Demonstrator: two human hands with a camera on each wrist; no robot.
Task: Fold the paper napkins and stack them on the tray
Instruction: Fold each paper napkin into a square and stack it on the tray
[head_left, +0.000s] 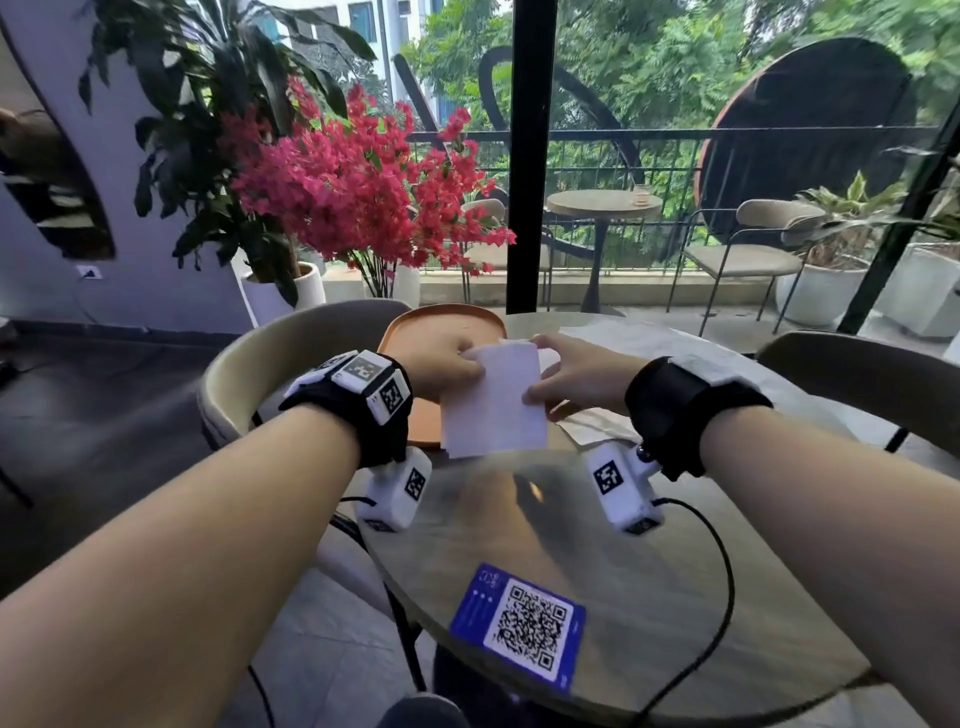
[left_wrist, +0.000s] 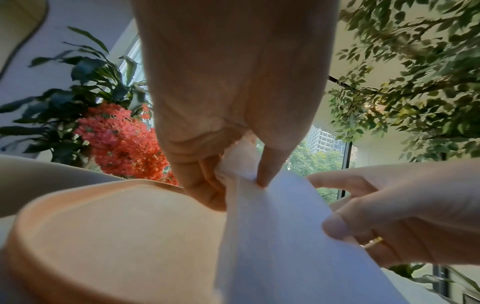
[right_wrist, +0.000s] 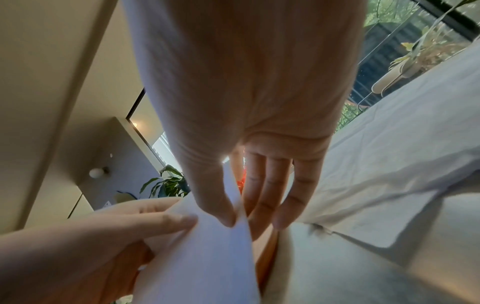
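Note:
A white paper napkin (head_left: 493, 402) hangs in the air over the right edge of the orange tray (head_left: 441, 325). My left hand (head_left: 452, 364) pinches its top left corner between thumb and fingers (left_wrist: 267, 164). My right hand (head_left: 561, 374) pinches its right edge, thumb in front (right_wrist: 215, 201) and the other fingers behind. The napkin (left_wrist: 280, 236) droops toward me. The tray (left_wrist: 116, 236) looks bare where it shows. More unfolded napkins (head_left: 639, 335) lie on the round table (head_left: 597, 545) behind my right hand, and another sheet (head_left: 597, 423) lies under it.
A blue QR-code card (head_left: 519, 626) lies near the table's front edge. Beige chairs stand at the left (head_left: 291, 343) and right (head_left: 862, 374) of the table. Cables trail from both wrist cameras. Potted plants and a glass wall are behind.

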